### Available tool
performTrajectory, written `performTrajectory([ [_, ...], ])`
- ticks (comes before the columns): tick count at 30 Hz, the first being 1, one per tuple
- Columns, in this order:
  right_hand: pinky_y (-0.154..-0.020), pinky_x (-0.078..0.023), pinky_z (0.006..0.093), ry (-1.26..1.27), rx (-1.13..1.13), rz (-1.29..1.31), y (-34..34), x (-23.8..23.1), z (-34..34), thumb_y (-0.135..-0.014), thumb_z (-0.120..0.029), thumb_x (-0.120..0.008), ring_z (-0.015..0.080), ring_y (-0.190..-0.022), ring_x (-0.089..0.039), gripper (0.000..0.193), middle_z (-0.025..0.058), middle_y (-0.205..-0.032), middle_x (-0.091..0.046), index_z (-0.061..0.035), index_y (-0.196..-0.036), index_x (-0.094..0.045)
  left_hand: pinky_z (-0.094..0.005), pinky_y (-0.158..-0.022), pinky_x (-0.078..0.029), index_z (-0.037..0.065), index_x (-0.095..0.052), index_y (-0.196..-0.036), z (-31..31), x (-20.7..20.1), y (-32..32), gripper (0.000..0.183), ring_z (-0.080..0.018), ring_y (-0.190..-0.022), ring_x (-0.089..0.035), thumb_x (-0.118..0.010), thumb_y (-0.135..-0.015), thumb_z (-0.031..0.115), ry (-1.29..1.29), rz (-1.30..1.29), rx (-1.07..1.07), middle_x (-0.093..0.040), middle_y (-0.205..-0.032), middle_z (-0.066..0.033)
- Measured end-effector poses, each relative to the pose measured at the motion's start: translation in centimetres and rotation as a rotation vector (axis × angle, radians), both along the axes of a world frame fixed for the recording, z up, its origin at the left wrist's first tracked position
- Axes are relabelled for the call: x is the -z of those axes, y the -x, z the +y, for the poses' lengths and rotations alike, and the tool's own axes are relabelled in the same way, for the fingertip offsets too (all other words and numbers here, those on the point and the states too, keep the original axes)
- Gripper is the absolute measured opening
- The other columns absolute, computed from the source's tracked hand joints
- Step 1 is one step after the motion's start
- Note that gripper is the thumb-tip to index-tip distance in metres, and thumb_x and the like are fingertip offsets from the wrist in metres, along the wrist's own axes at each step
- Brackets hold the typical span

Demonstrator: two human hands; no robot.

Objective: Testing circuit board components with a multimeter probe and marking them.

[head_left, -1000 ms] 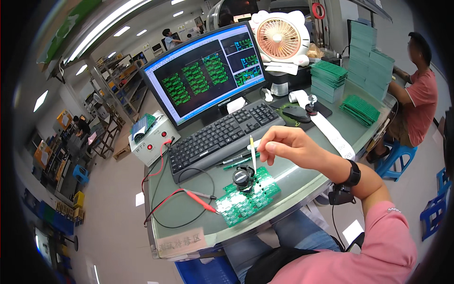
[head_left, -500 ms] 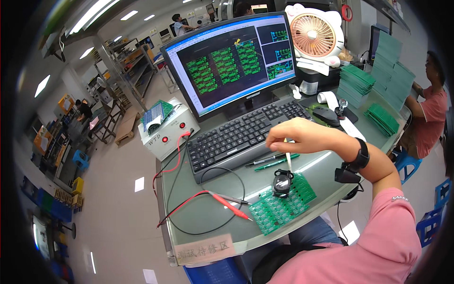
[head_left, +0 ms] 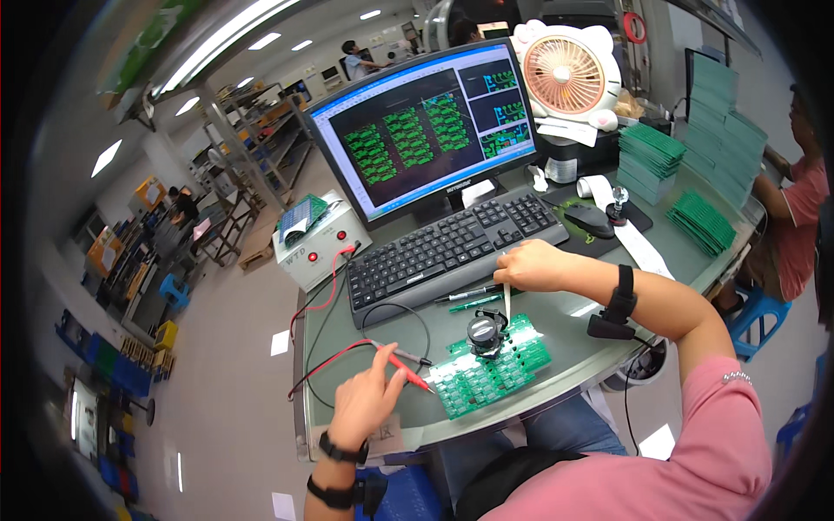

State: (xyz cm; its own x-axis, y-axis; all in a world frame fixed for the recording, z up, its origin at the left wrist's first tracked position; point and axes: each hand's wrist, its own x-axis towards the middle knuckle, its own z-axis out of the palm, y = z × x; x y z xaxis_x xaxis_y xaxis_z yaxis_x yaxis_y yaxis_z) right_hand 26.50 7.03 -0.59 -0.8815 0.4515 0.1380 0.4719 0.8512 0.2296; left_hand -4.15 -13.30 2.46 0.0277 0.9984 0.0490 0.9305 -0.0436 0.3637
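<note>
Left hand [head_left: 365, 404] has reached the red test probe [head_left: 415, 378], fingers parted; right hand [head_left: 532, 265] pinches a white stick [head_left: 507, 299]. A probe slip could scratch the circuit-board panel [head_left: 460, 388] near the tabletop's [head_left: 569, 343] front edge.

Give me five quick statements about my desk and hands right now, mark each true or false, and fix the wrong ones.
1. The right hand has its fingers on the computer mouse. False: the right hand pinches a slim pale stick.
2. The black round device sits on the green circuit board panel. True.
3. The desk fan stands left of the monitor. False: the white desk fan is to the right of the monitor.
4. The left hand is at the red test probe. True.
5. The keyboard is white. False: the keyboard is black.
</note>
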Motion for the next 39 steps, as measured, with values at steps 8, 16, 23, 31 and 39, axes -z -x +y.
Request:
performTrajectory([
  [8,-0.069,-0.047,0.0381,-0.095,-0.017,0.340,-2.4,-4.4,-2.0,-0.084,-0.019,-0.057,0.0231,-0.080,-0.065,0.007,0.0021,-0.083,-0.062,-0.0175,-0.091,-0.059,-0.0459,-0.066,-0.050,0.015,-0.061,-0.098,3.2,3.0,-0.7,0.034,-0.0352,-0.077,-0.067,-0.056,-0.088,0.048,-0.056,0.199,-0.189,-0.070,-0.076,-0.0101],
  [16,-0.074,-0.050,0.0430,0.599,0.037,0.413,-0.3,-5.3,-8.1,-0.083,-0.031,-0.068,0.0317,-0.091,-0.066,0.030,0.0104,-0.097,-0.069,-0.0127,-0.105,-0.058,-0.0436,-0.072,-0.050,0.011,-0.063,-0.084,3.4,3.1,0.6,0.040,-0.0327,-0.081,-0.068,-0.064,-0.075,0.050,-0.044,0.244,-0.323,-0.069,-0.079,-0.0106],
  [23,-0.067,-0.047,0.0459,0.550,0.033,0.474,0.8,-2.3,-8.6,-0.076,-0.015,-0.071,0.0360,-0.081,-0.064,0.027,0.0124,-0.082,-0.064,-0.0079,-0.093,-0.052,-0.0442,-0.079,-0.049,0.008,-0.049,-0.108,5.0,5.0,3.6,0.047,-0.0350,-0.091,-0.065,-0.067,-0.069,0.028,0.056,0.022,-0.298,-0.067,-0.091,-0.0155],
  [31,-0.063,-0.050,0.0342,0.509,0.003,0.773,-1.5,-1.8,-7.9,-0.074,-0.005,-0.066,0.0258,-0.070,-0.065,0.017,0.0079,-0.073,-0.061,-0.0056,-0.082,-0.050,-0.0248,-0.047,-0.042,-0.003,-0.041,-0.124,2.1,4.3,6.6,0.046,-0.0108,-0.057,-0.050,-0.057,-0.082,0.009,-0.005,-0.883,-0.395,-0.054,-0.075,-0.0023],
  [39,-0.063,-0.048,0.0359,0.499,0.107,0.742,-9.6,-0.6,-6.4,-0.072,0.000,-0.064,0.0288,-0.070,-0.062,0.020,0.0078,-0.075,-0.059,-0.0048,-0.084,-0.048,-0.0210,-0.053,-0.039,0.001,-0.046,-0.118,0.5,3.0,7.0,0.031,-0.0094,-0.066,-0.044,-0.059,-0.091,0.012,-0.179,-2.207,-0.237,-0.048,-0.082,-0.0025],
])
